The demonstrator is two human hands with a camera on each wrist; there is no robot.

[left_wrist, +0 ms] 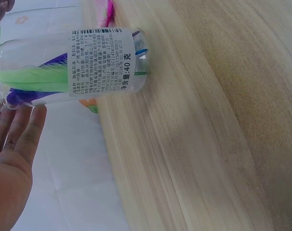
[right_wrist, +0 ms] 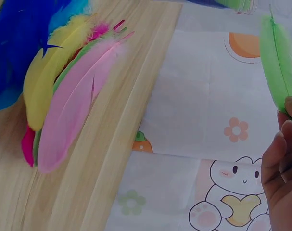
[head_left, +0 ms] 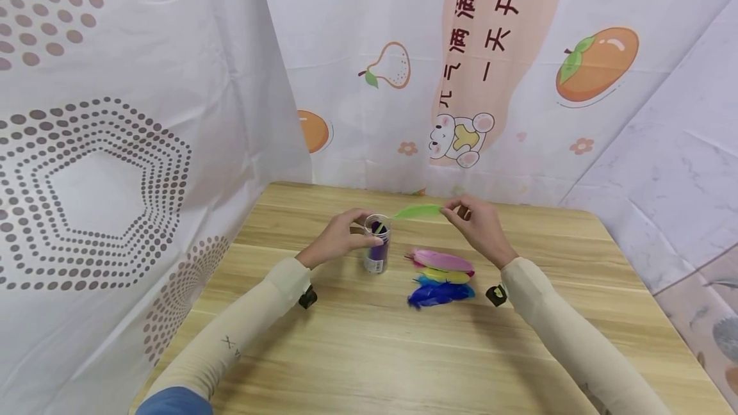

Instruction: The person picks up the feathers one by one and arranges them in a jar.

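The left hand (head_left: 337, 237) is reaching in from the left, its thumb lying along the near side of the jar (head_left: 377, 260) and its fingers passing behind the neck; the grip is closing round the jar just below the rim. The left sleeve (head_left: 242, 332) is slanting up from the lower left corner. The jar is standing upright on the table (head_left: 346, 357), left of the loose feathers, and is holding a purple feather (left_wrist: 52, 97) and a light green feather (left_wrist: 32, 77) behind its label (left_wrist: 98, 60).

The right hand (head_left: 480, 226) is hanging above the table with its wrist bent inward, the forearm in its right sleeve (head_left: 567, 332) rising from the lower right. Its thumb and forefinger are pinching the bright green feather (head_left: 419, 211) by the broad end, while the other fingers are curling loosely toward the palm. The feather is lying nearly level in the air, its quill pointing left and ending just beside the jar's mouth; whether the two are touching, one cannot tell.

Below the right hand, the pink feather (head_left: 442, 260), yellow feather (head_left: 448, 275) and blue feathers (head_left: 439, 294) are resting on the table.
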